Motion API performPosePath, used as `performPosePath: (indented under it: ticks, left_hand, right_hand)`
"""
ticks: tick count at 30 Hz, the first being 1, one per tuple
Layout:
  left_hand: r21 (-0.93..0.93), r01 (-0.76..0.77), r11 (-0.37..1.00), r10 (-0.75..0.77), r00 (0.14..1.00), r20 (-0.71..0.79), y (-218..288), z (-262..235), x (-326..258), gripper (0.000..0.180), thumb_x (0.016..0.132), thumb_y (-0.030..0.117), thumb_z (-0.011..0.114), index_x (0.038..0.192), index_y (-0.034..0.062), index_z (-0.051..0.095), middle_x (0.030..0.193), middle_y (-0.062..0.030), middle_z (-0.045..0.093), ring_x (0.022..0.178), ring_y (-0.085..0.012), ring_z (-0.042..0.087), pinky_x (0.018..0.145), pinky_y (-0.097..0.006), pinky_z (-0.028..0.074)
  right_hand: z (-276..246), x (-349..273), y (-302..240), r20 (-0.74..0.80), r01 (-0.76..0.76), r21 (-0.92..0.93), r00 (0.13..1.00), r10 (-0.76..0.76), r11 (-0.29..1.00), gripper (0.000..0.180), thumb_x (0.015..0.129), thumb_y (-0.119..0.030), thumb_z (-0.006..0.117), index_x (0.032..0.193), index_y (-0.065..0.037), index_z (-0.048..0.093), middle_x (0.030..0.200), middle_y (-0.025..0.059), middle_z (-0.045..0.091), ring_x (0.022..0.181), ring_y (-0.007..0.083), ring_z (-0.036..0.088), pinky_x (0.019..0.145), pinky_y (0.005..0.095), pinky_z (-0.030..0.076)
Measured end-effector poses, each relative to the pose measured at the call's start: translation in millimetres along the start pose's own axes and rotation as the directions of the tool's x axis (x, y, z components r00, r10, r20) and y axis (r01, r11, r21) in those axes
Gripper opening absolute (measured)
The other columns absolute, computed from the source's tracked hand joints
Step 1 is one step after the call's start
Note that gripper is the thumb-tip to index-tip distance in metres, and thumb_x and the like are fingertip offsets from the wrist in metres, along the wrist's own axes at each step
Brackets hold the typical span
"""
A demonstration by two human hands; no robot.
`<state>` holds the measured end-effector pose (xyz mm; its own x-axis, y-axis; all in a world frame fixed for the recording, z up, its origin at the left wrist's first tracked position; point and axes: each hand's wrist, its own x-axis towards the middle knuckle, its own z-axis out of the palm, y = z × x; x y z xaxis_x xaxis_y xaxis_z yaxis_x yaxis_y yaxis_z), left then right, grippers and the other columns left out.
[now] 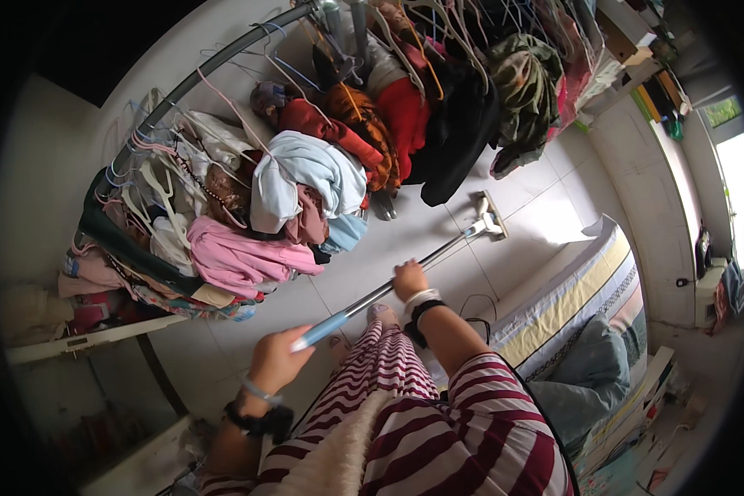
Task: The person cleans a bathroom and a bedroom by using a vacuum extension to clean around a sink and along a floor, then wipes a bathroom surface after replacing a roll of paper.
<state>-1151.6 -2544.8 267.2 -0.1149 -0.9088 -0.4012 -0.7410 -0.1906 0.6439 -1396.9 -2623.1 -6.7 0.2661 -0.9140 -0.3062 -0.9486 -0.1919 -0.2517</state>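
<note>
A mop (443, 250) with a metal pole slants across the floor from lower left to upper right. My left hand (274, 360) is closed at the pale blue end of its handle. Farther along, my right hand (408, 279) wraps round the metal pole. The white mop head (489, 220) with its beige-grey strip rests on the tiled floor (521, 198), between the hanging clothes and the bed. Its underside is hidden.
A curved metal rack (215, 62) crowded with clothes and hangers spans the left and far side. Right of me stands a bed (566, 302) with a striped yellow cover and a grey-blue cloth (591, 372) on it. White cabinets (649, 223) line the right wall.
</note>
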Motion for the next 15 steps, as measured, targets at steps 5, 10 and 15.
performPosePath:
  ticks: [5, 10, 15]
  left_hand:
    - [-0.218, 0.343, 0.914, -0.347, 0.938, 0.023, -37, -45, -119, 0.040, 0.072, 0.007, 0.067, 0.110, 0.0019, 0.059, 0.076, -0.0052, 0.064, 0.068, -0.0105, 0.057, 0.063, -0.025, 0.047]
    - [0.046, 0.492, 0.869, -0.493, 0.870, 0.000, -28, -77, -226, 0.047, 0.059, 0.019, 0.074, 0.102, 0.0047, 0.063, 0.077, -0.0144, 0.064, 0.072, -0.0252, 0.064, 0.064, -0.034, 0.050]
    - [-0.041, 0.521, 0.853, -0.522, 0.852, -0.038, 6, -74, -218, 0.041, 0.061, 0.018, 0.073, 0.099, 0.0055, 0.064, 0.079, -0.0156, 0.064, 0.076, -0.0262, 0.063, 0.070, -0.033, 0.048]
  right_hand:
    - [-23, -27, -120, 0.295, 0.396, 0.054, 0.871, -0.394, 0.917, 0.019, 0.077, -0.018, 0.052, 0.090, -0.007, 0.060, 0.096, 0.0141, 0.061, 0.092, 0.0312, 0.057, 0.081, 0.0468, 0.042]
    - [-56, -67, -194, 0.463, 0.634, 0.296, 0.559, -0.688, 0.715, 0.018, 0.071, -0.019, 0.059, 0.075, -0.003, 0.065, 0.077, 0.0151, 0.063, 0.074, 0.0334, 0.061, 0.063, 0.0467, 0.047]
    - [-44, -74, -180, 0.453, 0.726, 0.289, 0.471, -0.757, 0.624, 0.015, 0.072, -0.021, 0.060, 0.076, -0.008, 0.066, 0.077, 0.0125, 0.063, 0.074, 0.0295, 0.062, 0.062, 0.0408, 0.049]
